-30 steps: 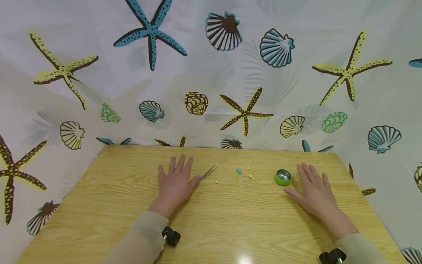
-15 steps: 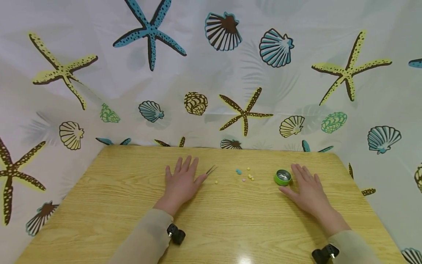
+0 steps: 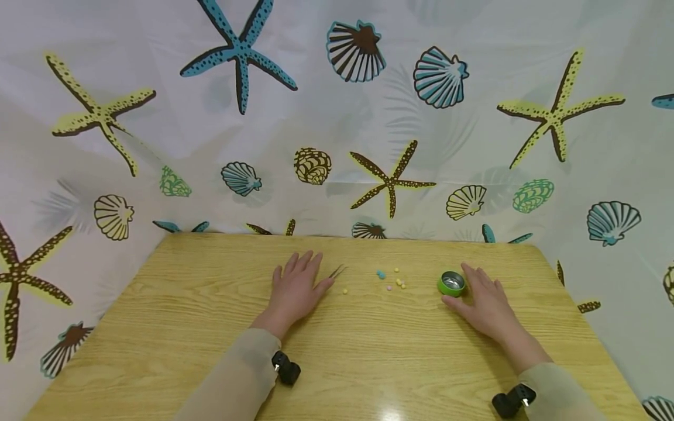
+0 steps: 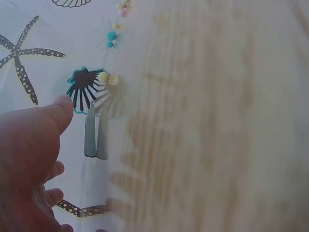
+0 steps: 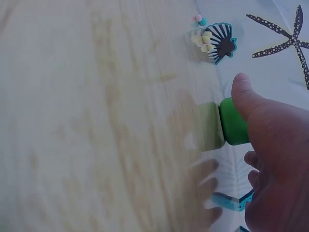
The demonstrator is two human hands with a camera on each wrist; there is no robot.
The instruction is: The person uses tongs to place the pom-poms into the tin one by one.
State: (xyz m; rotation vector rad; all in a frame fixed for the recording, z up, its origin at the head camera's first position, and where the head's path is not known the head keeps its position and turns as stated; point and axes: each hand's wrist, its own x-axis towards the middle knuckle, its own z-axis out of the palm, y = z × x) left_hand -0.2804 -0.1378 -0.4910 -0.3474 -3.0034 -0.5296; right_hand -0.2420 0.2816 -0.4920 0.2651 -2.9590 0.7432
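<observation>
Left hand (image 3: 296,293): fingers extended and spread, holding nothing, thumb just beside slim silvery metal tweezers (image 3: 339,271) lying on the yellowish wood-grain table (image 3: 368,351). Right hand (image 3: 487,307): fingers loosely extended, thumb apart, round the near and right sides of a small round green open-topped container (image 3: 449,290); can't tell from here if they touch. Tiny blue, yellow and pink beads (image 3: 398,282) lie between.

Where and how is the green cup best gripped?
Probably by the outer wall of the green cup, right hand in from the right, thumb near side, fingers far side. It stands upright, low and round, open top up, and that hand is beside it.
</observation>
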